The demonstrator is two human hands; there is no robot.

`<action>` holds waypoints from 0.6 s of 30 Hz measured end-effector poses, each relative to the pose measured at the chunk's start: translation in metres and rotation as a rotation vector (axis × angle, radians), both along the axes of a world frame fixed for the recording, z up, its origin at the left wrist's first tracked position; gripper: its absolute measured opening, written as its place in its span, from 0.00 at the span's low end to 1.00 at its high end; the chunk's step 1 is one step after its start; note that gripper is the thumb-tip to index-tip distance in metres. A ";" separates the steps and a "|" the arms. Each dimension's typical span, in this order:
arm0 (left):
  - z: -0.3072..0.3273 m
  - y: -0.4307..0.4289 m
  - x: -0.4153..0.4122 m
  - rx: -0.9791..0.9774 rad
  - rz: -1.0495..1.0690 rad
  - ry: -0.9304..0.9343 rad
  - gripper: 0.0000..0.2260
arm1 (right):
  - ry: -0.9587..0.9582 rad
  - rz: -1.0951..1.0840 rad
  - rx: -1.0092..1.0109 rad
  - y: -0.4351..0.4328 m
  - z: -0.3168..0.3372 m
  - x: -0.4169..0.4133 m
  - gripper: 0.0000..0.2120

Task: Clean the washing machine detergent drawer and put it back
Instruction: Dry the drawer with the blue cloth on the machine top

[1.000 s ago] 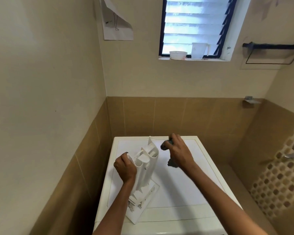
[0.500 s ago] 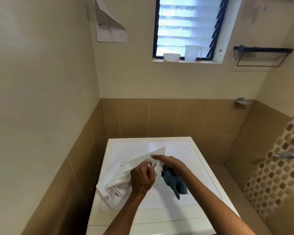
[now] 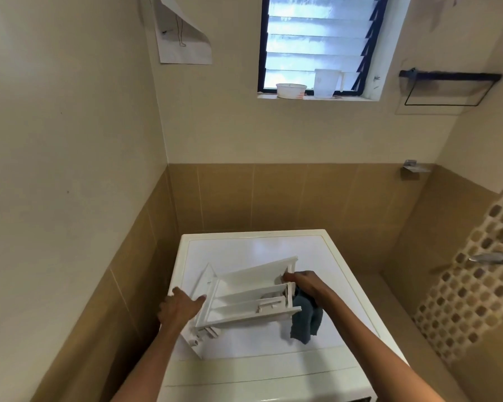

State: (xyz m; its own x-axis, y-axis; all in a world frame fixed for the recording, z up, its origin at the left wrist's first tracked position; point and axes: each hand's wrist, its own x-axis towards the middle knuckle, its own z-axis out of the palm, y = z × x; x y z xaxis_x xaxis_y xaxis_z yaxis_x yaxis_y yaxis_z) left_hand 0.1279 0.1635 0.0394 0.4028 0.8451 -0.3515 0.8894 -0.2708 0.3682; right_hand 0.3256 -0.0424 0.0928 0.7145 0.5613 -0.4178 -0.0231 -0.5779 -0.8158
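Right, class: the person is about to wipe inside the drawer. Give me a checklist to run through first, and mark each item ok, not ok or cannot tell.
1. Drawer lies on the washing machine top, compartments facing up: ok.
2. Left hand touches the drawer's front end to steady it: ok.
3. Cloth is held in the right hand, beside the drawer's back end: ok.
4. Both hands are clear of the open compartments, so nothing blocks the wipe: ok.
5. Cloth is damp enough: cannot tell.
6. Where residue sits in the compartments: cannot tell, too small to see.
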 end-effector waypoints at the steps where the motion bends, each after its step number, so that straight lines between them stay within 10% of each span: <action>1: -0.005 0.005 -0.002 -0.101 -0.048 0.004 0.37 | -0.010 0.010 0.003 0.000 -0.002 0.002 0.14; 10: -0.008 -0.013 0.009 0.123 -0.093 -0.114 0.18 | -0.260 -0.103 -0.233 -0.004 0.000 0.030 0.21; 18: -0.010 -0.020 0.007 0.318 -0.107 -0.015 0.15 | -0.381 0.017 0.088 0.035 0.014 0.020 0.09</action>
